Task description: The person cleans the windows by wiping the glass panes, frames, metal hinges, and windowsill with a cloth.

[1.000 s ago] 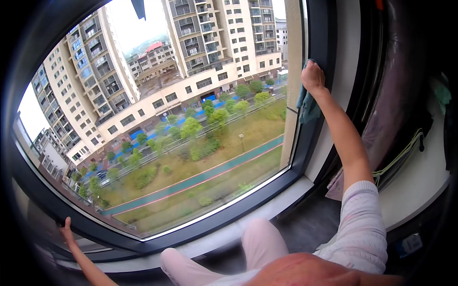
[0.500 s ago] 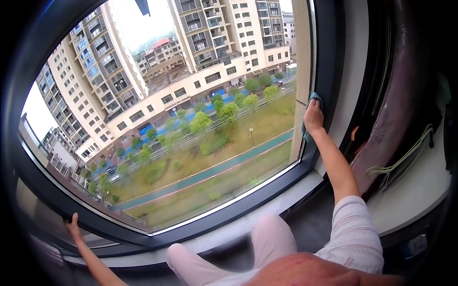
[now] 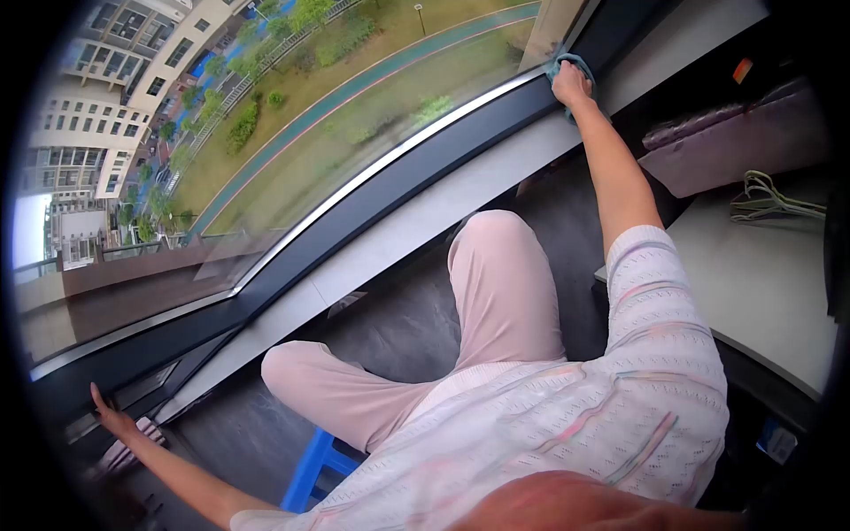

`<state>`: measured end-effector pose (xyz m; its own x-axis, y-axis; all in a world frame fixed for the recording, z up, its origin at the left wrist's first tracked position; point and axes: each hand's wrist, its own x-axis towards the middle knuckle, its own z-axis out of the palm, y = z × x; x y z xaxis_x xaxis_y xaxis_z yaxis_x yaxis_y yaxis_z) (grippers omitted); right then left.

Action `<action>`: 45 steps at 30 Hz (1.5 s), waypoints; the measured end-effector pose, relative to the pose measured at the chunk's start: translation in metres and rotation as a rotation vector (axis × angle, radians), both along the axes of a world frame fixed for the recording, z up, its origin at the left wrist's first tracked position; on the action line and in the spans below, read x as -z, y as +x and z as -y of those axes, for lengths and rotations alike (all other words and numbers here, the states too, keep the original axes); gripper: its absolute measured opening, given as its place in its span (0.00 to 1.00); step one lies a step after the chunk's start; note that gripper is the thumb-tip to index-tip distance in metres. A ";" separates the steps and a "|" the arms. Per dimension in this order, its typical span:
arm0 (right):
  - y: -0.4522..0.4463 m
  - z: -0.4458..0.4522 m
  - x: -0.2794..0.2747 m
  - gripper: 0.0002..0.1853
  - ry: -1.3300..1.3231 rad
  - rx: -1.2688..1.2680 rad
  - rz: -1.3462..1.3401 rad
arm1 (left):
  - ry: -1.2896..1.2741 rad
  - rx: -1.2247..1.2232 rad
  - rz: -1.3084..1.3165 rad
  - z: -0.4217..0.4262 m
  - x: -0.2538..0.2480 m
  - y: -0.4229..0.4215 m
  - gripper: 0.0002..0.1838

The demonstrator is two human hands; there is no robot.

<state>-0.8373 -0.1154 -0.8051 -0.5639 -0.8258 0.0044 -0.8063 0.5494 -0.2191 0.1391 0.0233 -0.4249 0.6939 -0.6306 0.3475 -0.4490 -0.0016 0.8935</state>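
Observation:
My right hand is closed on a teal cloth, pressed against the lower right corner of the dark window frame. Parts of the cloth stick out above and beside the fingers. Far to the left, my left hand grips the lower edge of the same frame, its thumb pointing up along it; the other fingers are mostly hidden. Between the two hands runs the window's lower rail, with the glass pane above it.
A pale sill runs under the frame, above a dark floor. A blue stool is beneath me. Green hangers lie on a light surface at right, near a purplish padded item. A striped cloth item is below my left hand.
My right hand has slid down the frame's right side to its bottom corner with the cloth. The view has tilted down, showing more floor and the stool. My left hand stays at the frame.

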 end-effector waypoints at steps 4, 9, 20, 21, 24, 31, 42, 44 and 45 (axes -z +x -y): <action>0.004 0.010 0.029 0.18 0.139 0.013 -0.094 | 0.015 -0.015 0.035 -0.005 -0.007 -0.007 0.24; 0.012 0.013 0.050 0.15 -0.041 -0.074 -0.146 | 0.028 -0.062 -0.056 -0.009 -0.014 -0.008 0.20; 0.128 -0.028 0.038 0.12 -0.585 -0.413 0.272 | 0.028 -0.083 -0.018 -0.004 -0.010 -0.014 0.20; 0.092 -0.020 0.038 0.14 -0.545 -0.300 0.145 | 0.023 -0.048 -0.011 -0.006 -0.009 -0.010 0.20; 0.009 0.005 0.051 0.16 -0.561 -0.025 0.072 | 0.030 -0.033 0.006 -0.005 -0.010 -0.003 0.21; 0.082 -0.017 0.083 0.25 -0.573 -0.042 -0.081 | 0.025 -0.051 0.002 -0.002 -0.014 -0.025 0.21; 0.059 -0.014 0.077 0.13 -0.283 -0.180 -0.389 | 0.310 0.029 0.605 -0.027 -0.017 0.050 0.22; 0.136 -0.025 0.071 0.14 -0.333 -0.266 -0.290 | 0.279 -0.028 0.419 -0.027 -0.013 0.030 0.21; 0.177 -0.031 0.068 0.16 -0.361 -0.291 -0.221 | 0.315 -0.016 0.412 -0.029 -0.016 0.045 0.21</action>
<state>-0.6608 -0.0847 -0.8729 -0.2646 -0.8721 0.4116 -0.9630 0.2162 -0.1609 0.1838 0.0519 -0.4094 0.5502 -0.7389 0.3890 -0.7611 -0.2520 0.5977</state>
